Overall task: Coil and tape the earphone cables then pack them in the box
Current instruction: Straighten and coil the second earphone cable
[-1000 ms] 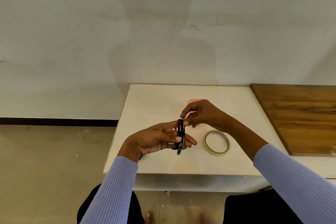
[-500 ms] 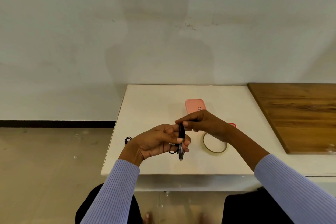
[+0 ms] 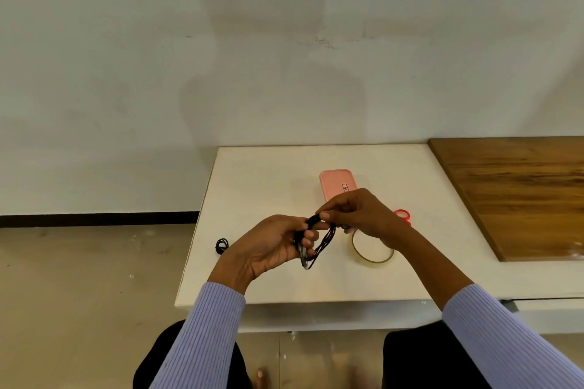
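Both hands share the black earphone cable coil (image 3: 319,240) — left hand (image 3: 271,246) gripping the loops, right hand (image 3: 357,215) pinching its top. Keep the loops tight. The tape roll (image 3: 373,246) lies just right of the coil — reach it without loosening.

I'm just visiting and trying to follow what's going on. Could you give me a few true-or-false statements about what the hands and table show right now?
1. Both hands hold the black earphone cable. True: the left hand and the right hand both grip it.
2. The tape roll is on the left wrist. False: it lies on the white table.
3. The pink box sits beyond the hands. True.
4. A second small cable coil lies inside the box. False: it lies near the table's left edge.
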